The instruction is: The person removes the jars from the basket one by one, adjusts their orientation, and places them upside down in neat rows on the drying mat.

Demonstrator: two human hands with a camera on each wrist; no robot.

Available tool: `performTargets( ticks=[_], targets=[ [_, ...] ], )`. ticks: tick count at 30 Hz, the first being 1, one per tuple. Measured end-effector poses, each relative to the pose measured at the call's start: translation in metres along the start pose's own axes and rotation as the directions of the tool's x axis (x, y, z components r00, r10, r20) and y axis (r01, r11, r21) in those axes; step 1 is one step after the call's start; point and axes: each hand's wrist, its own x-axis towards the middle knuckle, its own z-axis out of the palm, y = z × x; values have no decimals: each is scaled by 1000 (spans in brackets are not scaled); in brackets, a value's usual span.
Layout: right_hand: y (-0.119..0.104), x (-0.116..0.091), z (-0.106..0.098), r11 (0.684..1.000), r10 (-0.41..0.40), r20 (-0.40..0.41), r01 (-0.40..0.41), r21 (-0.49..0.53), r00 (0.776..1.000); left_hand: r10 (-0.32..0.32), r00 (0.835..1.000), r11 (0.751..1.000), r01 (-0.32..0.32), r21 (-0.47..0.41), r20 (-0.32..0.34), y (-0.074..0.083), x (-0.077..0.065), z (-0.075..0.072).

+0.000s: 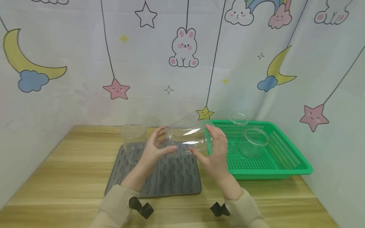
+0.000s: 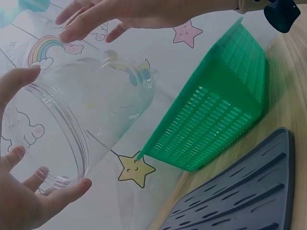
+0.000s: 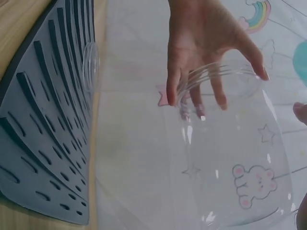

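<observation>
A clear plastic jar (image 1: pixel 186 137) lies sideways in the air above the grey ribbed drying mat (image 1: pixel 171 177). My left hand (image 1: pixel 154 148) grips its ringed rim end, thumb on one side and fingers on the other, as the left wrist view shows with the jar (image 2: pixel 103 103). Beside the jar's other end is my right hand (image 1: pixel 215 150), fingers spread and fairly straight. In the left wrist view the right hand (image 2: pixel 139 12) appears slightly apart from the jar; contact is hard to tell. Another clear jar (image 1: pixel 134 144) stands upright at the mat's left.
A green perforated basket (image 1: pixel 273 172) sits at the right of the wooden table (image 1: pixel 57 177). Inside it stand two clear containers, a nearer one (image 1: pixel 255 144) and a farther one (image 1: pixel 239 119). Behind the table hangs a white curtain (image 1: pixel 154 107) with cartoon prints.
</observation>
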Motion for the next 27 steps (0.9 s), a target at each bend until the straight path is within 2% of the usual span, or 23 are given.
performTargets(
  ticks=[3,4,6,7,9,13,14,18,24,27],
  targets=[
    [8,-1,-2,978,171,-49,-163,133,984,19,999,999,-20,-29,-25,0,0,-1],
    [10,-1,-3,957,240,-49,-227,183,970,30,999,999,-31,-39,-32,0,0,-1],
    [12,-1,-5,883,375,-30,-347,314,927,53,998,997,-55,-60,-39,-1,0,-1],
    [13,-1,-6,833,435,-9,-399,385,900,64,997,995,-67,-70,-46,-2,-1,-1],
    [14,0,-8,704,542,56,-490,515,838,89,995,991,-94,-93,-53,-3,-1,0],
    [17,0,-9,445,640,209,-579,683,740,119,992,983,-125,-134,-52,-4,0,1],
    [18,0,-8,382,650,244,-587,714,719,123,991,982,-129,-140,-50,-3,0,2],
    [19,-1,-2,176,669,332,-575,799,665,128,991,979,-133,-152,-44,-3,1,4],
    [16,-3,9,-39,668,418,-532,846,616,130,991,975,-134,-178,-36,-2,2,8],
    [14,-5,12,-121,663,458,-519,846,592,134,991,974,-134,-182,-15,-3,2,10]
  ],
)
